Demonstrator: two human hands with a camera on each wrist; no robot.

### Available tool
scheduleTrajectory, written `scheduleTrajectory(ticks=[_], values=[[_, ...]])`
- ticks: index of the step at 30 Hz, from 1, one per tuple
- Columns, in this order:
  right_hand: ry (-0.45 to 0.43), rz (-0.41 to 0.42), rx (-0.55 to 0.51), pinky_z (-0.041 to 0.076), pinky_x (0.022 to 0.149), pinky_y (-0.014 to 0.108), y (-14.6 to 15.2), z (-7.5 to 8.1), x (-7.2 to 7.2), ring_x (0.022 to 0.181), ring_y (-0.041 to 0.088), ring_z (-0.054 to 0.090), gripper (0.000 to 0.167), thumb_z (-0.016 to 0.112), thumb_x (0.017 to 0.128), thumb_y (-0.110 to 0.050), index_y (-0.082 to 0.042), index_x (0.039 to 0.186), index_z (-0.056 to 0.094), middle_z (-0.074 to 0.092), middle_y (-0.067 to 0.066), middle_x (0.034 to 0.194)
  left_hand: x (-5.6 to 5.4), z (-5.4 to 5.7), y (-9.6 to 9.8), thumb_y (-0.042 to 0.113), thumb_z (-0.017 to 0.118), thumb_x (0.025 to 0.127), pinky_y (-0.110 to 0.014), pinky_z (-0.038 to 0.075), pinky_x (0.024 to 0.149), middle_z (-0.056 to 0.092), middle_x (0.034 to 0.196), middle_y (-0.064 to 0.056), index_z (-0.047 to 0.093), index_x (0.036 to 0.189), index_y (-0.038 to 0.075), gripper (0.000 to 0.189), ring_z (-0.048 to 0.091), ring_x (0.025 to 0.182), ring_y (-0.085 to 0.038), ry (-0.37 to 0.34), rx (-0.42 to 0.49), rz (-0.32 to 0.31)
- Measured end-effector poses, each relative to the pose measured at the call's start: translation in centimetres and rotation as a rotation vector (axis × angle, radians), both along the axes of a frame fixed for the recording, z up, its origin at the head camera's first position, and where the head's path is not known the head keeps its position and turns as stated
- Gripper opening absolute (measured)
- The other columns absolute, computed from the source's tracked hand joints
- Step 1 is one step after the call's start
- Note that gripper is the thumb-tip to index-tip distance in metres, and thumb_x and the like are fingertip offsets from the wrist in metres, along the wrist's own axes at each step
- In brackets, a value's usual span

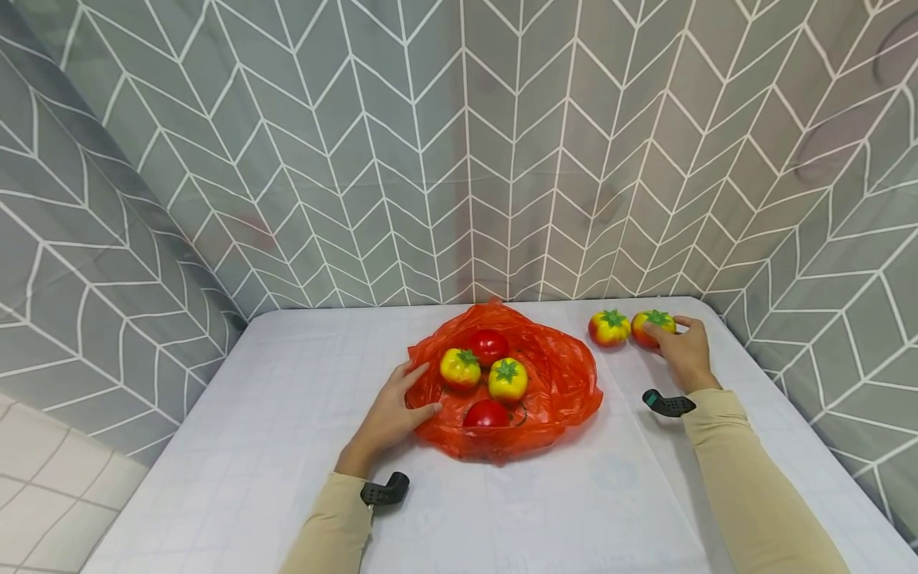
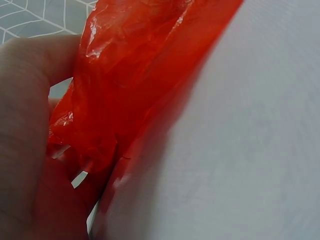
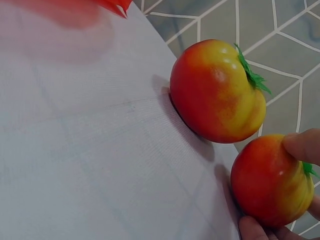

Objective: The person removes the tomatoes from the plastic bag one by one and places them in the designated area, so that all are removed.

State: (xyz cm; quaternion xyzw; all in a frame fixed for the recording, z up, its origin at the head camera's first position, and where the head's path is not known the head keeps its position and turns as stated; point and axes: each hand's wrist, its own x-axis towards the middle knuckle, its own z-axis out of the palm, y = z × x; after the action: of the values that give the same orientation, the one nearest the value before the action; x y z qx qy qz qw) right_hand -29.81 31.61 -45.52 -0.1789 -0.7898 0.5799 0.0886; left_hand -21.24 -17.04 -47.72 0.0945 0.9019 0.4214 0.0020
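A crinkled red plastic bag [image 1: 552, 391] lies spread with its mouth up in the middle of the table. My left hand [image 1: 390, 410] grips its left rim, thumb on the inner side; the left wrist view shows the red film [image 2: 135, 65] between thumb and fingers. At the far right, my right hand [image 1: 688, 351] holds a red-and-yellow toy tomato [image 3: 265, 185] with green leaves, thumb on top and fingers at its side and underneath. Just left of it sits a similar toy tomato [image 3: 210, 95].
Inside the bag are two yellow toy tomatoes, one at left [image 1: 459, 368] and one at right [image 1: 507, 383], plus two red round pieces, one behind [image 1: 489, 345] and one in front [image 1: 486, 414]. A white cloth [image 1: 323, 359] covers the table, and a grey patterned curtain [image 1: 445, 159] hangs behind.
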Motion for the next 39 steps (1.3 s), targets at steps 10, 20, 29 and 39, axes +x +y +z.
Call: scheduleTrajectory(ticks=[10, 20, 29, 39], values=[[-0.033, -0.006, 0.095, 0.038, 0.111, 0.05, 0.02, 0.19, 0.01, 0.131, 0.04, 0.039, 0.089, 0.062, 0.095, -0.045, 0.007, 0.153, 0.019, 0.029, 0.031, 0.152, -0.03, 0.31, 0.06, 0.037, 0.078, 0.085, -0.064, 0.033, 0.11, 0.032, 0.159, -0.007, 0.046, 0.152, 0.018, 0.077, 0.029, 0.146, -0.034, 0.002, -0.004, -0.014], [-0.041, -0.009, 0.118, 0.034, 0.113, 0.052, -0.42, 0.59, 0.37, 0.134, 0.042, 0.036, 0.088, 0.061, 0.096, -0.044, 0.008, 0.153, 0.019, 0.028, 0.033, 0.152, 0.08, 0.55, -0.02, 0.035, 0.078, 0.085, -0.063, 0.032, 0.111, 0.032, 0.159, -0.007, 0.046, 0.152, 0.017, 0.077, 0.029, 0.146, -0.034, -0.002, -0.003, -0.015], [-0.07, 0.003, 0.153, 0.033, 0.113, 0.054, -0.03, 0.62, 0.35, 0.134, 0.046, 0.036, 0.093, 0.057, 0.096, -0.05, 0.009, 0.154, 0.016, 0.028, 0.036, 0.152, -0.01, 0.32, 0.1, 0.036, 0.078, 0.085, -0.063, 0.031, 0.112, 0.032, 0.159, -0.008, 0.046, 0.152, 0.016, 0.077, 0.029, 0.146, -0.034, 0.01, -0.009, -0.021], [-0.085, 0.018, 0.156, 0.032, 0.114, 0.055, -0.32, 0.61, 0.53, 0.136, 0.047, 0.035, 0.093, 0.056, 0.097, -0.052, 0.009, 0.155, 0.016, 0.027, 0.036, 0.153, 0.15, 0.29, 0.09, 0.036, 0.078, 0.084, -0.063, 0.033, 0.11, 0.031, 0.159, -0.007, 0.046, 0.152, 0.018, 0.077, 0.029, 0.146, -0.034, -0.002, -0.011, -0.006]])
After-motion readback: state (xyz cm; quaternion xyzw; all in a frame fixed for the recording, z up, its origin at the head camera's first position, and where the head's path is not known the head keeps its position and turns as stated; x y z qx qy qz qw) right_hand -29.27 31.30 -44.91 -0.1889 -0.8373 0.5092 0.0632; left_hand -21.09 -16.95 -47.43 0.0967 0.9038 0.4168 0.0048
